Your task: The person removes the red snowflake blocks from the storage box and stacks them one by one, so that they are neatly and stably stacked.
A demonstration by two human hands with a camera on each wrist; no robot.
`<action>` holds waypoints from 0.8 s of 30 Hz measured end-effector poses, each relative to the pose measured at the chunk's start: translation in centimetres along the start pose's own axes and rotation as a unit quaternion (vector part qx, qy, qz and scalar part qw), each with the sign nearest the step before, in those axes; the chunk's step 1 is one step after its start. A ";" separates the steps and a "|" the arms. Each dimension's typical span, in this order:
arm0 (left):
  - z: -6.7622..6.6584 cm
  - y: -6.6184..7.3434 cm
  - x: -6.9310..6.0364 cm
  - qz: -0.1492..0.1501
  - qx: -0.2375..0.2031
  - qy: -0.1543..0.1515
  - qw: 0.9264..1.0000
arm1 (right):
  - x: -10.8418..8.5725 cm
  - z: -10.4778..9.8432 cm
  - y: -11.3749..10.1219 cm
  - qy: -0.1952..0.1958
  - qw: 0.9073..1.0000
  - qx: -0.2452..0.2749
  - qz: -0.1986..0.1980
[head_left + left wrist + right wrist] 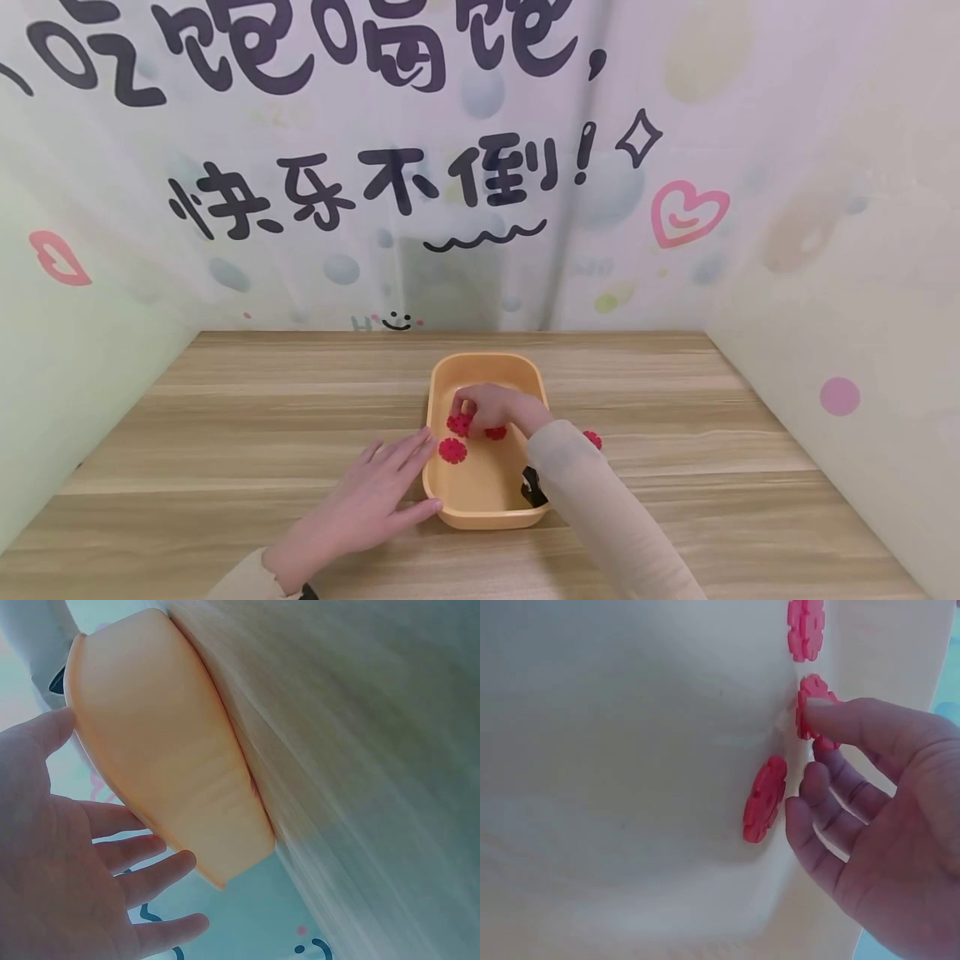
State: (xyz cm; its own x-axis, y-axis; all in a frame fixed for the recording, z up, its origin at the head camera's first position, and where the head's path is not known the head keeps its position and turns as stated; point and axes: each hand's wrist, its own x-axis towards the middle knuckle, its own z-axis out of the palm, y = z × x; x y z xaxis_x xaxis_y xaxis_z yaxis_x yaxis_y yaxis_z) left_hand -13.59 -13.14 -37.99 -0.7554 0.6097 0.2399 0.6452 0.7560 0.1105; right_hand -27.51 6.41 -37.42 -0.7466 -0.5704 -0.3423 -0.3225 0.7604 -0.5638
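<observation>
An orange plastic tray (480,492) stands on the wooden table. My right hand (495,405) reaches inside and pinches a red notched disc (808,712) between thumb and fingers. Two more red notched discs lie on the tray floor: one (453,451) is nearer to me, the other (496,432) is just right of the pinched disc. At the tray's left side, my left hand (367,500) touches the rim with its thumb and fingertips, fingers spread and fairly straight. The left wrist view shows this hand (82,862) along the tray's outer wall (157,727).
Another red disc (592,439) lies on the table right of the tray, partly behind my right sleeve. A black item (532,486) shows at that sleeve's underside. Printed white curtains (480,275) enclose the table (262,417) at the back and sides.
</observation>
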 end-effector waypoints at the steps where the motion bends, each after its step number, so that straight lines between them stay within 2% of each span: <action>1: 0.0 0.0 0.0 0.000 0.001 0.000 1.000 | 0.0 0.0 0.0 0.001 1.000 0.000 -0.001; 12: 0.1 -0.1 0.0 0.000 0.001 0.001 1.000 | -0.2 0.1 -0.2 -0.030 0.999 0.011 0.009; 24: 0.1 -0.1 0.0 -0.001 -0.003 -0.001 1.000 | -0.2 0.2 -0.1 -0.033 0.999 0.014 0.004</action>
State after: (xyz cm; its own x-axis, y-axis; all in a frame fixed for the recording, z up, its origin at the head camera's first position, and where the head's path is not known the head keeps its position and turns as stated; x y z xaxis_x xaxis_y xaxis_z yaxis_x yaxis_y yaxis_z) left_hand -13.64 -13.18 -38.11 -0.7571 0.6088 0.2368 0.6444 0.7557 0.1174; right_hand -27.22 6.37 -37.44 -0.7085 -0.5844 -0.3956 -0.2997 0.7567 -0.5810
